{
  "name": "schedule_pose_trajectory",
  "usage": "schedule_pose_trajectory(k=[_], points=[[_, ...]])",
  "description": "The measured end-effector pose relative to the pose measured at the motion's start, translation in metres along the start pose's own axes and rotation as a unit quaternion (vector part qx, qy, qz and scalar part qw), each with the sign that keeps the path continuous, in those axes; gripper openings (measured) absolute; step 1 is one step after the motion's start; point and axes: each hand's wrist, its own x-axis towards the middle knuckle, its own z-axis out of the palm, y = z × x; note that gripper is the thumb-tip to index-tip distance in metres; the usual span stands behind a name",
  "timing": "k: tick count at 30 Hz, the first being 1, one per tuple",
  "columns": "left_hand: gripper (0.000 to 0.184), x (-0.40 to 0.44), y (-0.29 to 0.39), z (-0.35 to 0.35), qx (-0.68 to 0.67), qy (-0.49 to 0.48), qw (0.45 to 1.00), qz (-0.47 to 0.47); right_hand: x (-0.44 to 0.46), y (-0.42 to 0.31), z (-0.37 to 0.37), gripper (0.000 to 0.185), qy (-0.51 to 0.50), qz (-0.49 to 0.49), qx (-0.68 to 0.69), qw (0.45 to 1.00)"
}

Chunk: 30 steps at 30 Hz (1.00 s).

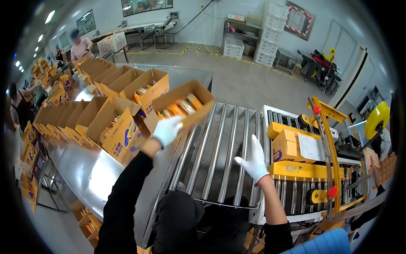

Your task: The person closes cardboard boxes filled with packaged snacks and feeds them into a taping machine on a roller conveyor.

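An open cardboard box [196, 116] with orange and white packets [182, 106] inside is tilted at the left end of the roller conveyor [220, 144]. Gripping its near side is my left hand [168, 129] in a white glove; the fingertips are partly hidden. My right hand [255, 161], also gloved, is held over the rollers with thumb and fingers apart and nothing in it. To its right, a closed box [292, 144] with a white sheet on top sits between yellow guides.
Rows of open boxes [120, 135] stand on the metal table [101, 169] to the left. A yellow-framed taping machine [330, 148] is on the right. Other people [80, 45] work at the far left. White crates [268, 38] are stacked by the back wall.
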Motion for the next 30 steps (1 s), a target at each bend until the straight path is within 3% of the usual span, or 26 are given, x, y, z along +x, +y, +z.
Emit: schedule_pose_trajectory(k=[2,3,4,5,6,7,8,9,10,11,12,13,14,15,17,18,19,21,22,23,24,25,27,28,29,30], points=[[0.027,-0.046,0.019,-0.032,-0.142,-0.027,0.989,0.016,0.001,-0.04,0.007,0.116,0.057,-0.064,-0.023,0.996],[0.028,-0.062,0.024,-0.044,-0.218,-0.032,0.975,0.002,0.008,-0.072,-0.008,0.111,-0.039,-0.051,-0.097,0.993],[0.032,-0.07,0.008,-0.045,-0.2,0.025,0.979,0.017,-0.002,-0.072,0.003,0.102,-0.074,-0.092,-0.099,0.988],[0.04,-0.082,-0.023,-0.023,-0.351,0.068,0.927,-0.118,-0.012,-0.07,0.011,0.094,-0.109,-0.134,-0.101,0.98],[0.045,-0.081,-0.025,-0.027,-0.409,0.01,0.891,-0.196,-0.021,-0.072,0.01,0.071,-0.121,-0.172,-0.055,0.976],[0.05,-0.078,-0.022,-0.035,-0.463,-0.045,0.843,-0.27,-0.025,-0.069,0.008,0.071,-0.128,-0.175,-0.061,0.974],[0.056,-0.075,0.01,-0.043,-0.465,-0.014,0.84,-0.28,-0.024,-0.061,0.005,0.061,-0.151,-0.197,-0.028,0.968],[0.061,-0.073,0.026,-0.039,-0.399,0.01,0.899,-0.18,-0.024,-0.059,0.005,0.051,-0.171,-0.214,0.009,0.962],[0.062,-0.067,0.044,-0.047,-0.233,0.033,0.967,-0.1,-0.017,-0.072,-0.004,0.038,-0.206,-0.142,0.089,0.964],[0.063,-0.058,0.057,-0.05,-0.062,0.055,0.996,-0.014,-0.013,-0.077,-0.014,0.036,-0.23,-0.069,0.15,0.959],[0.064,-0.047,0.062,-0.044,-0.278,0.034,0.959,-0.048,-0.01,-0.073,-0.014,0.038,-0.231,-0.021,0.178,0.956],[0.064,-0.038,0.066,-0.039,-0.481,0.012,0.873,-0.08,-0.007,-0.07,-0.015,0.04,-0.231,0.027,0.207,0.95],[0.066,-0.03,0.07,-0.033,-0.455,-0.01,0.884,-0.103,0.005,-0.076,-0.022,0.044,-0.286,0.033,0.224,0.931],[0.06,-0.027,0.081,-0.028,-0.4,-0.006,0.915,-0.061,0.012,-0.076,-0.025,0.044,-0.288,0.03,0.219,0.932],[0.049,-0.008,0.074,-0.025,-0.362,-0.077,0.92,-0.127,0.017,-0.074,-0.026,0.046,-0.329,0.005,0.208,0.921],[0.046,0.004,0.066,-0.029,-0.427,-0.169,0.873,-0.161,0.019,-0.073,-0.028,0.046,-0.335,0.012,0.22,0.916],[0.044,0.019,0.057,-0.021,-0.397,-0.218,0.876,-0.168,0.021,-0.074,-0.028,0.045,-0.318,0.022,0.246,0.915],[0.04,0.038,0.047,0.006,-0.206,-0.264,0.94,-0.064,0.032,-0.07,-0.017,0.053,-0.22,-0.077,0.176,0.956],[0.043,0.046,0.03,0.039,-0.083,-0.197,0.977,0.01,0.045,-0.083,-0.02,0.063,-0.152,-0.139,0.014,0.978],[0.045,0.052,0.047,0.037,0.043,-0.129,0.987,0.087,0.056,-0.097,-0.022,0.073,-0.075,-0.193,-0.147,0.967],[0.046,0.049,0.066,0.037,-0.031,-0.137,0.984,-0.108,0.06,-0.1,-0.016,0.091,-0.044,-0.169,-0.192,0.966],[0.046,0.044,0.066,0.043,-0.029,-0.138,0.984,-0.108,0.056,-0.106,-0.008,0.091,-0.043,-0.169,-0.19,0.966],[0.05,0.03,0.054,0.053,-0.097,0.115,0.983,-0.108,0.03,-0.117,0.007,0.097,0.005,-0.087,-0.221,0.971],[0.05,0.021,0.044,0.056,-0.21,0.116,0.942,-0.235,0.01,-0.115,0.01,0.099,-0.042,-0.09,-0.175,0.98],[0.051,0.008,0.031,0.06,-0.347,0.057,0.891,-0.288,-0.008,-0.11,0.014,0.102,-0.09,-0.098,-0.129,0.983],[0.05,0.007,0.01,0.074,-0.475,-0.031,0.841,-0.258,-0.017,-0.094,0.019,0.102,-0.1,-0.127,-0.136,0.977]])
